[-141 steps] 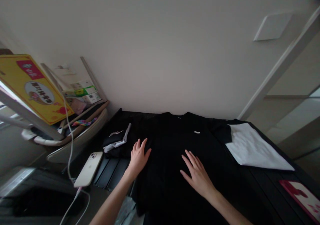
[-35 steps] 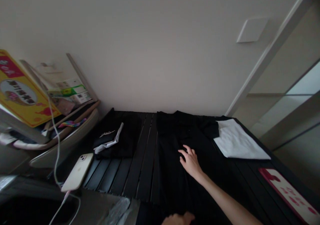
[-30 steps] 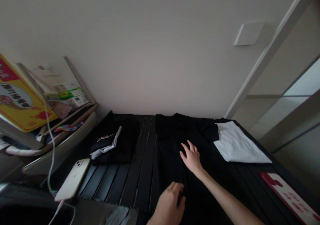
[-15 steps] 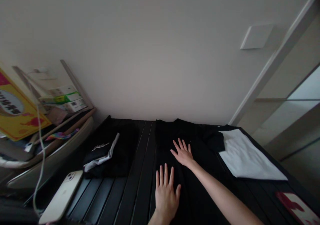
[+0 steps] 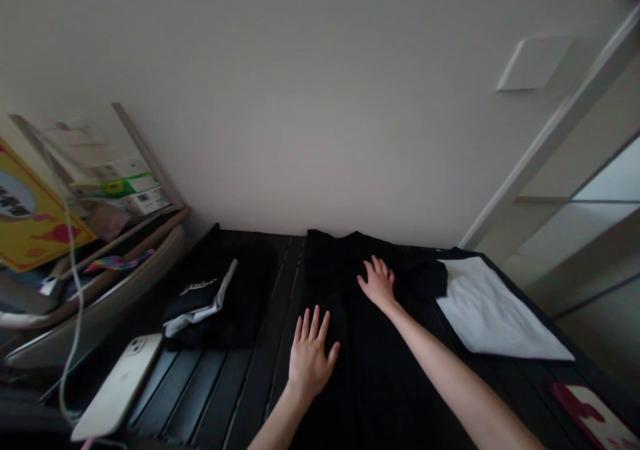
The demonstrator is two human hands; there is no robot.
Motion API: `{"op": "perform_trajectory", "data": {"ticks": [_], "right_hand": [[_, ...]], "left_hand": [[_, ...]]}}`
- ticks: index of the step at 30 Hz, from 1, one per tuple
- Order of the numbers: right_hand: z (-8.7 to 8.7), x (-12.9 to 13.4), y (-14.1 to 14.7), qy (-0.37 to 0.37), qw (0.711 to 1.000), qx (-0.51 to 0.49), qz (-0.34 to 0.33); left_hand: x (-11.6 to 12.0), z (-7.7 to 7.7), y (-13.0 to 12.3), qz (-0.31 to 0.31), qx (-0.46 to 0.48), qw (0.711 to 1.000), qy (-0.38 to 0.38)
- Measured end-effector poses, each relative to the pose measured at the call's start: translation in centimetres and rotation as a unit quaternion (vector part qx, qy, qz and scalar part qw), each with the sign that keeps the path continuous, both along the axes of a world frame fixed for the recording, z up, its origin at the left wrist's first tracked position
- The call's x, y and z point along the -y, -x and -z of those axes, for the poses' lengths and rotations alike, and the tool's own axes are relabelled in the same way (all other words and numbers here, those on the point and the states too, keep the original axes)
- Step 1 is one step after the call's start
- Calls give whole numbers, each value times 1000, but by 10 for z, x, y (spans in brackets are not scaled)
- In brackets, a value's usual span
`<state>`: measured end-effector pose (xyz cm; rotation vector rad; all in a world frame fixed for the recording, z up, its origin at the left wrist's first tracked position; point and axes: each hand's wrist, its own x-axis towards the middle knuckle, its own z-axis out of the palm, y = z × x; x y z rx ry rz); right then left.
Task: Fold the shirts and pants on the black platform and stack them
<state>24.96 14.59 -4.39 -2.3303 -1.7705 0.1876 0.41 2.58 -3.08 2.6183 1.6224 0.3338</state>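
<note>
Where both hands (image 5: pixel 311 362) (image 5: pixel 379 285) spread, the black shirt (image 5: pixel 370 370) lies beneath

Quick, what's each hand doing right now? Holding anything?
Left hand: open, palm down on the black shirt, holding nothing.
Right hand: open, fingers spread, palm down on the same shirt, holding nothing.

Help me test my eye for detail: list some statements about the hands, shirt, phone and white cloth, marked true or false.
1. The left hand is nearer the phone than the right hand is. True.
2. The left hand is clenched into a fist. False: its fingers are spread.
3. The right hand is over the black shirt. True.
4. The phone lies right of the black shirt. False: it lies left.
5. The white cloth lies right of both hands. True.
</note>
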Motion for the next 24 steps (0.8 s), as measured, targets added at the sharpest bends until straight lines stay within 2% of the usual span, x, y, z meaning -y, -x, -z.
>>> {"op": "perform_trajectory", "data": {"ticks": [3, 5, 9, 15, 18, 21, 24], "right_hand": [[-8, 17, -52, -71, 989, 46, 122], [-9, 27, -87, -108, 976, 63, 176], [-7, 34, -135, -122, 974, 52, 182], [-25, 12, -169, -180, 969, -14, 172], [-36, -4, -185, -220, 951, -50, 212], [-37, -11, -195, -242, 927, -75, 276], [-32, -8, -194, -242, 926, -86, 278]], "left_hand": [[4, 2, 0, -1, 7, 1000, -2], [5, 4, 1, -4, 10, 1000, -4], [4, 7, 1, -7, 17, 1000, -6], [5, 6, 1, -10, 23, 1000, -10], [6, 6, 2, -8, 27, 1000, -8], [5, 6, 2, -8, 30, 999, -4], [5, 7, 2, -10, 36, 999, 3]]}}
